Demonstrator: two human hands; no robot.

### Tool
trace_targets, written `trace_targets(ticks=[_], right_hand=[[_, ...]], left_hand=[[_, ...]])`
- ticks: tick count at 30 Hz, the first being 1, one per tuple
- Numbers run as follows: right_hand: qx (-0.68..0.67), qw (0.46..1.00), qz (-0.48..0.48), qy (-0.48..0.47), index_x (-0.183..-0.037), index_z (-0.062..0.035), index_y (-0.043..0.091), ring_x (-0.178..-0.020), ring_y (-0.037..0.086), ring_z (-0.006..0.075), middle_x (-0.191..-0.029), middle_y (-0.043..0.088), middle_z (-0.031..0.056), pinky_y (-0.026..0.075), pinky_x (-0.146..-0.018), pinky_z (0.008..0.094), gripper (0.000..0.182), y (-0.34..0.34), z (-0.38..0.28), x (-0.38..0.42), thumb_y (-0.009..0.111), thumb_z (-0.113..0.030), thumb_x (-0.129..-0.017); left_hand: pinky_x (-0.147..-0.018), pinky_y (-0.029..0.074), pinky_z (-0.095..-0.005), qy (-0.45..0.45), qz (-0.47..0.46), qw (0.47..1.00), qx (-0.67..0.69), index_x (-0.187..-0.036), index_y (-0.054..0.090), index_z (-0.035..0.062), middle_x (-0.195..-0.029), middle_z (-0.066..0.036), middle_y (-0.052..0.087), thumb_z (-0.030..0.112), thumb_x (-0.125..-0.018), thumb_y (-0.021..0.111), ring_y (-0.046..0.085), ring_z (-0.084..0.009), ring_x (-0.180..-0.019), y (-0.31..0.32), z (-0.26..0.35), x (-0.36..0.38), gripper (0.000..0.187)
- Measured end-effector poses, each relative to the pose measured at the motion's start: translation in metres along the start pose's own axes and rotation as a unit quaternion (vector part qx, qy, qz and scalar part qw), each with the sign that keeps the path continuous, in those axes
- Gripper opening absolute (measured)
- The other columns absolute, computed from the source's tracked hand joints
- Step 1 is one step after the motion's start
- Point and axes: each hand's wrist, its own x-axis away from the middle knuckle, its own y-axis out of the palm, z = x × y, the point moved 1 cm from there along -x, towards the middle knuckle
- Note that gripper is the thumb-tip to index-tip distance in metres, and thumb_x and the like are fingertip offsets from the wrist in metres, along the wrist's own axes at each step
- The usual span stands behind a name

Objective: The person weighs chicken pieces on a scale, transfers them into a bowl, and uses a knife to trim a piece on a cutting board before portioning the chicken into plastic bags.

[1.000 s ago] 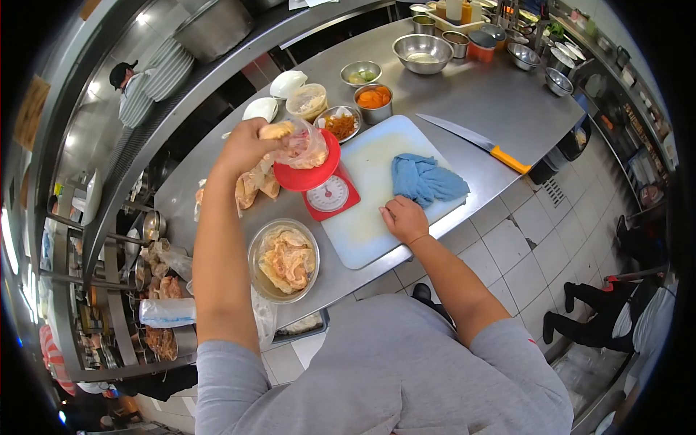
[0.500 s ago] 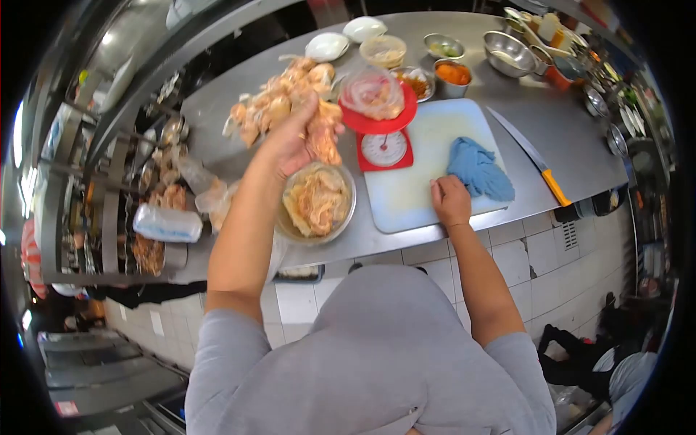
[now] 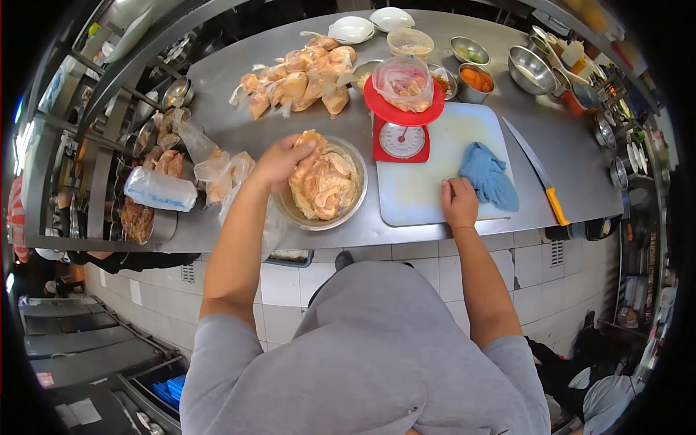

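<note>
My left hand (image 3: 281,162) is closed on a piece of raw marinated chicken (image 3: 308,147) at the left rim of a round bowl (image 3: 361,190). More raw chicken (image 3: 326,190) fills that bowl. On the white cutting board (image 3: 406,192) rests my right hand (image 3: 460,203), fingers curled together with nothing visible in them, right beside a crumpled blue cloth (image 3: 487,177). Behind the bowl stands a red dial scale (image 3: 402,143), and a clear plastic bag of chicken (image 3: 404,85) sits on its red pan. Several tied bags of chicken (image 3: 297,80) lie heaped at the back left.
A long knife with a yellow handle (image 3: 557,206) lies right of the board. Along the back are white dishes (image 3: 351,30), a tub (image 3: 410,45), a pot of orange food (image 3: 475,81) and a steel bowl (image 3: 531,71). A plastic-wrapped pack (image 3: 161,190) is at the left.
My left hand has come down with the chicken from above the bowl to its left rim. My right hand stays by the cloth. The whole view has shifted slightly.
</note>
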Motion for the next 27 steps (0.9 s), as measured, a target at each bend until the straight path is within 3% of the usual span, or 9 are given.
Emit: trace_targets(ticks=[4,6,8,14,16,18,21,25,27], right_hand=[[0.007,1.0,0.001,0.001,-0.088,-0.0073,0.068,-0.081,0.065,0.039,-0.089,0.066,0.0139,0.052,-0.07,0.0488,0.017,0.002,0.0,0.003,0.071,-0.022,-0.097],[0.0,1.0,0.01,0.005,-0.088,-0.0073,0.068,-0.081,0.065,0.039,-0.089,0.066,0.0138,0.052,-0.07,0.0488,0.017,0.002,0.0,-0.001,0.071,-0.022,-0.097],[0.008,1.0,0.014,-0.009,-0.088,-0.0073,0.068,-0.081,0.065,0.0389,-0.088,0.065,0.0135,0.052,-0.07,0.049,0.016,0.0,0.0,0.001,0.071,-0.021,-0.096],[0.015,1.0,0.01,0.003,-0.089,-0.007,0.069,-0.081,0.065,0.039,-0.088,0.066,0.0133,0.053,-0.07,0.0494,0.016,0.0,-0.001,0.0,0.071,-0.021,-0.096],[0.01,1.0,0.011,0.0,-0.089,-0.0071,0.069,-0.081,0.065,0.0389,-0.088,0.066,0.0133,0.053,-0.07,0.0494,0.016,-0.003,-0.001,0.0,0.071,-0.021,-0.096],[0.001,1.0,0.011,-0.005,-0.089,-0.0073,0.069,-0.082,0.065,0.0389,-0.089,0.066,0.0133,0.053,-0.07,0.0495,0.016,-0.003,-0.001,-0.001,0.071,-0.022,-0.096],[0.008,1.0,0.0,0.002,-0.089,-0.0076,0.069,-0.082,0.065,0.0388,-0.089,0.066,0.0132,0.052,-0.071,0.0496,0.017,0.0,-0.001,0.001,0.071,-0.023,-0.097],[0.007,1.0,0.0,0.006,-0.089,-0.0075,0.068,-0.083,0.065,0.039,-0.09,0.066,0.0132,0.052,-0.072,0.0498,0.018,-0.001,0.001,0.0,0.07,-0.023,-0.097],[0.008,1.0,-0.002,0.007,-0.089,-0.0074,0.068,-0.083,0.065,0.039,-0.09,0.066,0.0132,0.052,-0.072,0.0499,0.018,-0.001,0.001,0.001,0.07,-0.024,-0.097]], left_hand=[[-0.083,0.06,-0.0396,0.026,0.064,0.937,-0.342,-0.119,0.072,0.0005,-0.117,-0.013,0.075,0.026,-0.104,0.066,0.075,-0.0249,-0.101,-0.011,-0.007,-0.002,0.031],[-0.086,0.059,-0.0398,0.22,0.211,0.698,-0.647,-0.11,0.076,0.0047,-0.12,-0.017,0.075,0.018,-0.093,0.072,0.074,-0.0326,-0.1,-0.011,-0.026,-0.005,0.022],[-0.094,0.056,-0.0434,-0.023,0.109,0.832,-0.543,-0.118,0.073,0.005,-0.125,-0.021,0.072,0.018,-0.088,0.074,0.07,-0.0395,-0.111,0.015,-0.023,0.001,0.033],[-0.091,0.059,-0.0444,0.054,0.098,0.794,-0.597,-0.128,0.068,0.0029,-0.114,-0.026,0.074,0.018,-0.091,0.068,0.074,-0.0407,-0.102,0.054,-0.095,0.024,0.04],[-0.082,0.062,-0.0409,-0.047,0.11,0.912,-0.393,-0.133,0.064,0.0017,-0.102,-0.023,0.076,0.007,-0.089,0.066,0.077,-0.0374,-0.089,0.028,-0.078,0.023,0.044],[-0.073,0.06,-0.035,-0.016,0.056,0.997,0.049,-0.123,0.064,-0.0039,-0.095,-0.014,0.076,0.012,-0.087,0.072,0.075,-0.0199,-0.084,-0.011,-0.079,0.018,0.04],[-0.074,0.06,-0.034,-0.031,0.065,0.995,0.063,-0.114,0.068,-0.0067,-0.095,-0.012,0.077,0.017,-0.086,0.074,0.075,-0.0183,-0.083,-0.021,-0.036,0.035,0.037],[-0.083,0.062,-0.0383,-0.085,0.112,0.91,-0.389,-0.105,0.074,-0.0032,-0.101,-0.017,0.078,0.023,-0.085,0.075,0.077,-0.0249,-0.091,-0.016,-0.045,0.015,0.033],[-0.091,0.06,-0.0442,-0.048,0.125,0.757,-0.639,-0.102,0.077,-0.0008,-0.11,-0.022,0.077,0.029,-0.085,0.075,0.076,-0.0345,-0.101,-0.011,-0.099,-0.015,0.034]])
